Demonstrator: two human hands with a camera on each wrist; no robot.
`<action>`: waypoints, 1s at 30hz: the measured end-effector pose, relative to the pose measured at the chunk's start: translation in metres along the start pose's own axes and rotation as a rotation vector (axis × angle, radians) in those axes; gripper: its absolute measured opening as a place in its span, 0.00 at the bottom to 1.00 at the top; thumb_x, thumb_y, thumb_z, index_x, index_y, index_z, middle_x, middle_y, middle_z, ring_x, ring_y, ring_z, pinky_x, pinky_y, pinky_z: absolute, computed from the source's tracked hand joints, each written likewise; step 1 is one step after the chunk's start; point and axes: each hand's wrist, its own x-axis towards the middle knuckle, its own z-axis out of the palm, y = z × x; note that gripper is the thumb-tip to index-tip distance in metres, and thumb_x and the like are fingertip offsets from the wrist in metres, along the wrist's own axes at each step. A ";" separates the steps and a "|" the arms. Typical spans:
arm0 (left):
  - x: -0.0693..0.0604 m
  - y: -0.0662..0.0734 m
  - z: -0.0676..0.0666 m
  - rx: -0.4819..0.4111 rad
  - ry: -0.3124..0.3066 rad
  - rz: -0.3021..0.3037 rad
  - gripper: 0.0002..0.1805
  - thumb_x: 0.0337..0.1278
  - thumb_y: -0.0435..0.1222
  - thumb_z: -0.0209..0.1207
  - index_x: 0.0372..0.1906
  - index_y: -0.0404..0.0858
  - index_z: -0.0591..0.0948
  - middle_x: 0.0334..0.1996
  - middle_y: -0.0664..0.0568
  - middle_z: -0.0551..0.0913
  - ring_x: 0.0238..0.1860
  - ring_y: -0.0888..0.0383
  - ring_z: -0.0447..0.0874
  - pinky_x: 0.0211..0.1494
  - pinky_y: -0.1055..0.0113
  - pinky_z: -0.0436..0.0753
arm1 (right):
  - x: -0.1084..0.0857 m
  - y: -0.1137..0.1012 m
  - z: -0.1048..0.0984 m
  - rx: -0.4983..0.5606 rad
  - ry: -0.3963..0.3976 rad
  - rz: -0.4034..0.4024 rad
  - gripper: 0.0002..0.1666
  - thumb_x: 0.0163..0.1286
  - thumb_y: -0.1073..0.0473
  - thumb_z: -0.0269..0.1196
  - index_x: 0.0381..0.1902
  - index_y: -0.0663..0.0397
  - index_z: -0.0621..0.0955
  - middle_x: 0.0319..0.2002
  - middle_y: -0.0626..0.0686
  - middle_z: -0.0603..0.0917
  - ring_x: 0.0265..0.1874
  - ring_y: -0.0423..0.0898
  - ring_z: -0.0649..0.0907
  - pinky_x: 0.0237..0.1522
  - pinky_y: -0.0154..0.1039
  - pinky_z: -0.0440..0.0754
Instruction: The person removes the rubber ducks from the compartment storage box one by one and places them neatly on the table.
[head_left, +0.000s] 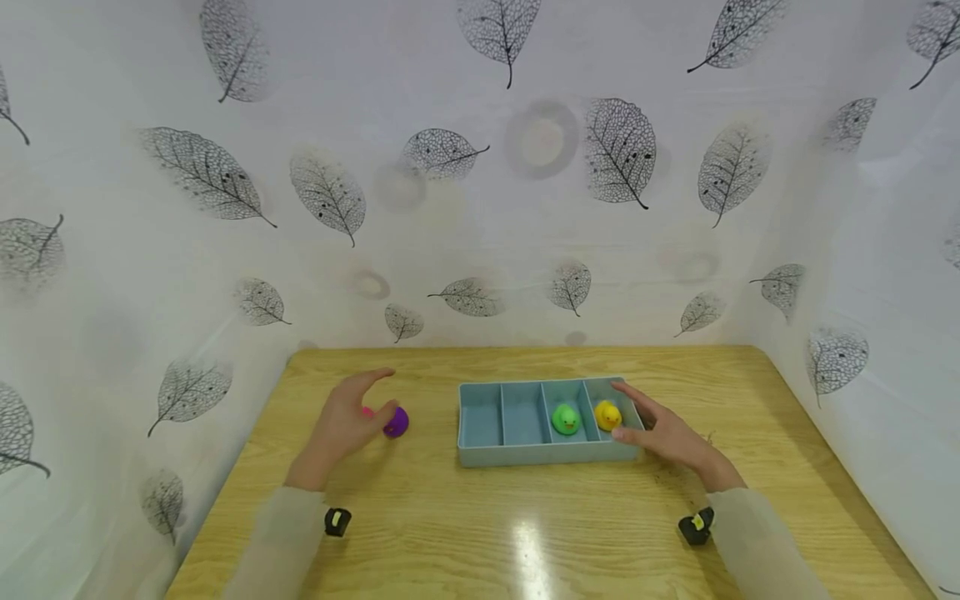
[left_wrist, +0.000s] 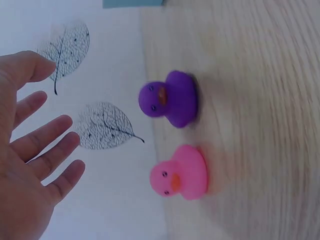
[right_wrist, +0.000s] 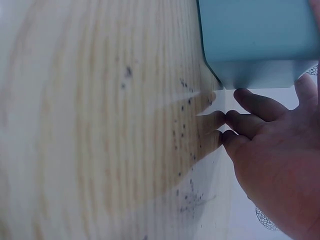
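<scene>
My left hand (head_left: 347, 423) hovers with fingers spread over a purple rubber duck (head_left: 396, 422) and a pink rubber duck (left_wrist: 180, 173). In the left wrist view both ducks sit on the table, apart from the fingers. My right hand (head_left: 669, 433) holds the right end of a blue-grey divided tray (head_left: 498, 456), thumb over the near side and index finger at the far side. Its other fingers (right_wrist: 257, 106) lie by the end wall. A yellow rubber duck (head_left: 607, 415) occupies the rightmost compartment, and a green rubber duck (head_left: 566, 419) the one beside it.
The wooden table (head_left: 435, 533) ends at a white leaf-patterned curtain (head_left: 450, 225) behind and on both sides. Dark specks (right_wrist: 185, 100) mark the wood near the tray's right end. Each wrist wears a small black camera (head_left: 337, 522).
</scene>
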 end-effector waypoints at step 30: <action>0.034 0.061 0.049 -0.040 -0.085 0.224 0.26 0.62 0.39 0.70 0.64 0.35 0.82 0.60 0.43 0.87 0.62 0.42 0.85 0.68 0.46 0.82 | -0.001 -0.002 0.000 0.000 0.003 -0.014 0.51 0.75 0.49 0.67 0.87 0.38 0.53 0.84 0.70 0.48 0.79 0.78 0.54 0.71 0.81 0.59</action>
